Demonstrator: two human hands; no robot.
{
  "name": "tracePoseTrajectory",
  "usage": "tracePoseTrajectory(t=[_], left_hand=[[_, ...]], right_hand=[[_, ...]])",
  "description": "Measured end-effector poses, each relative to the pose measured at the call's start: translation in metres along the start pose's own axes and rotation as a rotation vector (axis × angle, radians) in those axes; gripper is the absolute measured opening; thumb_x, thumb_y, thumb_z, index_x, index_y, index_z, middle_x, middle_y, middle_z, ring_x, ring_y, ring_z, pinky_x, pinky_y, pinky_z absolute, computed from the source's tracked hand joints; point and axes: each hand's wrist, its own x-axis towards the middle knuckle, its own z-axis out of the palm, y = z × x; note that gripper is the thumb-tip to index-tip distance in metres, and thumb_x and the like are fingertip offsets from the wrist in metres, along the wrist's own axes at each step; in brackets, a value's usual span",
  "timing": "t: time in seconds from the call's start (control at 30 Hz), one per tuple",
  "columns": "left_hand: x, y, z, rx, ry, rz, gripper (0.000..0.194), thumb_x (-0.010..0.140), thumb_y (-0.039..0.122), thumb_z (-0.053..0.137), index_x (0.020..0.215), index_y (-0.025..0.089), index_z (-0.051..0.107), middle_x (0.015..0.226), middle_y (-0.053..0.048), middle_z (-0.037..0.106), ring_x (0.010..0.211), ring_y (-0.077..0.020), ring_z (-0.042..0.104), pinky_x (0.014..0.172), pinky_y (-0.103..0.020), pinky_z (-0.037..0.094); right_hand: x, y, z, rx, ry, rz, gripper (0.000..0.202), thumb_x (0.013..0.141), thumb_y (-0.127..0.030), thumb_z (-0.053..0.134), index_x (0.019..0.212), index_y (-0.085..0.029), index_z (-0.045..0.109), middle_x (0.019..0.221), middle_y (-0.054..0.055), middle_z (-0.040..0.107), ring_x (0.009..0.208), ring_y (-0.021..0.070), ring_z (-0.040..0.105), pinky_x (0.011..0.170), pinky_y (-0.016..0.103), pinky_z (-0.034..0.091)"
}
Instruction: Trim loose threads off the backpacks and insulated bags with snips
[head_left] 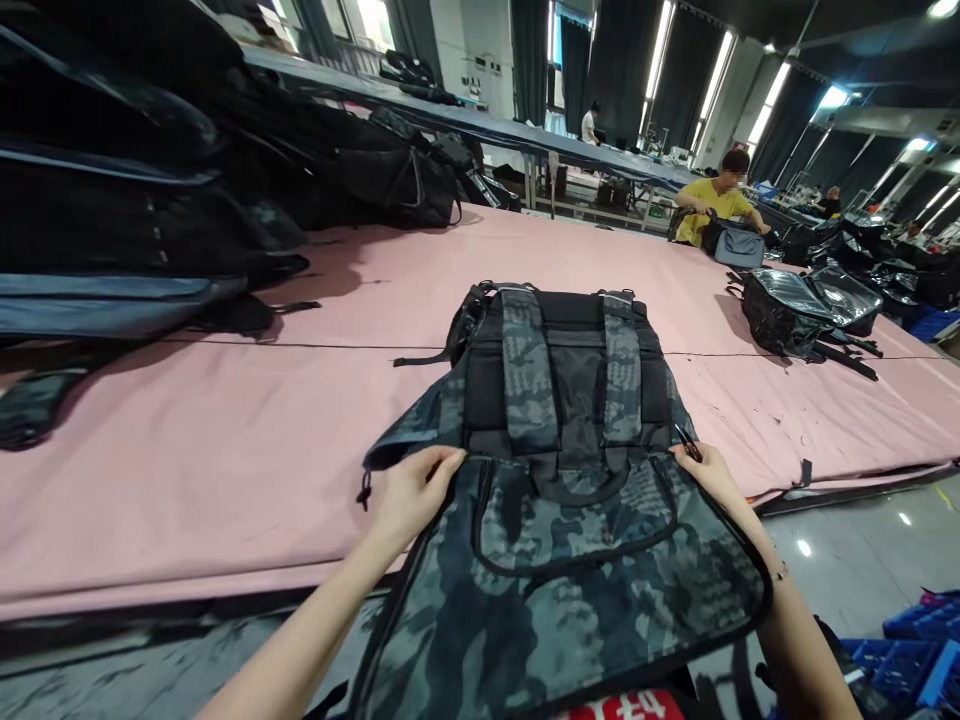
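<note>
A dark camouflage backpack (577, 390) lies on the pink-covered table with its two shoulder straps facing up. Its wide camouflage flap (570, 630), edged in black piping, hangs open over the table's front edge towards me. At the left corner of the flap's fold, my left hand (420, 490) pinches the fabric between thumb and fingers. The opposite corner is gripped by my right hand (709, 475), which also has small dark pointed snips (688, 443) tucked in it. A black carry loop (581, 495) lies between the hands.
Black bags (172, 180) are piled high on the left of the pink table (315, 430). Another bag with a shiny silver lining (802, 305) lies to the right. Beyond it a person in yellow (720, 200) handles a grey bag. Blue crates (900, 650) stand on the floor at lower right.
</note>
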Motion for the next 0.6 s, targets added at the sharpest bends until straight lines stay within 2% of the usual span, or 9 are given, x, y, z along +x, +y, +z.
tracePoseTrajectory(t=[0.13, 0.27, 0.37, 0.47, 0.53, 0.6], left_hand=[[0.013, 0.012, 0.007, -0.018, 0.145, 0.072, 0.033, 0.073, 0.048, 0.047, 0.078, 0.022, 0.067, 0.086, -0.006, 0.071, 0.078, -0.0224, 0.062, 0.075, -0.030, 0.045], [0.002, 0.006, 0.014, -0.202, 0.224, -0.078, 0.032, 0.069, 0.050, 0.054, 0.079, 0.023, 0.067, 0.087, -0.004, 0.069, 0.082, -0.0222, 0.060, 0.080, -0.032, 0.044], [-0.020, -0.008, 0.019, -0.343, 0.187, -0.208, 0.033, 0.062, 0.053, 0.060, 0.072, 0.022, 0.067, 0.078, -0.003, 0.069, 0.079, -0.0219, 0.059, 0.076, -0.032, 0.045], [-0.045, -0.019, 0.018, -0.434, 0.115, -0.292, 0.039, 0.055, 0.057, 0.063, 0.068, 0.020, 0.067, 0.072, -0.004, 0.068, 0.072, -0.0211, 0.059, 0.066, -0.030, 0.046], [-0.059, -0.022, 0.012, -0.556, 0.057, -0.395, 0.041, 0.050, 0.055, 0.069, 0.069, 0.018, 0.068, 0.071, -0.004, 0.067, 0.068, -0.0194, 0.059, 0.061, -0.028, 0.046], [-0.067, -0.019, 0.005, -0.720, 0.001, -0.524, 0.042, 0.045, 0.050, 0.076, 0.072, 0.018, 0.069, 0.072, -0.003, 0.067, 0.065, -0.0174, 0.058, 0.058, -0.026, 0.046]], right_hand=[[0.012, -0.006, 0.011, 0.005, 0.132, -0.071, 0.035, 0.069, -0.047, 0.055, 0.079, -0.015, 0.066, 0.082, 0.009, 0.069, 0.079, 0.0238, 0.060, 0.072, 0.032, 0.044], [0.006, -0.002, 0.020, 0.056, 0.258, -0.081, 0.035, 0.070, -0.050, 0.056, 0.076, -0.016, 0.065, 0.076, 0.008, 0.067, 0.074, 0.0225, 0.057, 0.069, 0.030, 0.042], [-0.009, 0.012, 0.022, 0.145, 0.306, -0.040, 0.036, 0.067, -0.051, 0.062, 0.075, -0.017, 0.066, 0.073, 0.007, 0.065, 0.069, 0.0210, 0.056, 0.065, 0.029, 0.042], [-0.029, 0.027, 0.019, 0.290, 0.274, 0.021, 0.038, 0.059, -0.054, 0.069, 0.067, -0.017, 0.062, 0.062, 0.003, 0.060, 0.059, 0.0172, 0.054, 0.054, 0.026, 0.042], [-0.041, 0.034, 0.017, 0.398, 0.228, 0.069, 0.043, 0.056, -0.058, 0.070, 0.064, -0.018, 0.057, 0.052, -0.002, 0.051, 0.044, 0.0112, 0.044, 0.042, 0.022, 0.036], [-0.048, 0.038, 0.015, 0.493, 0.194, 0.113, 0.047, 0.054, -0.061, 0.071, 0.063, -0.019, 0.052, 0.045, -0.007, 0.039, 0.034, 0.0050, 0.027, 0.034, 0.019, 0.025]])
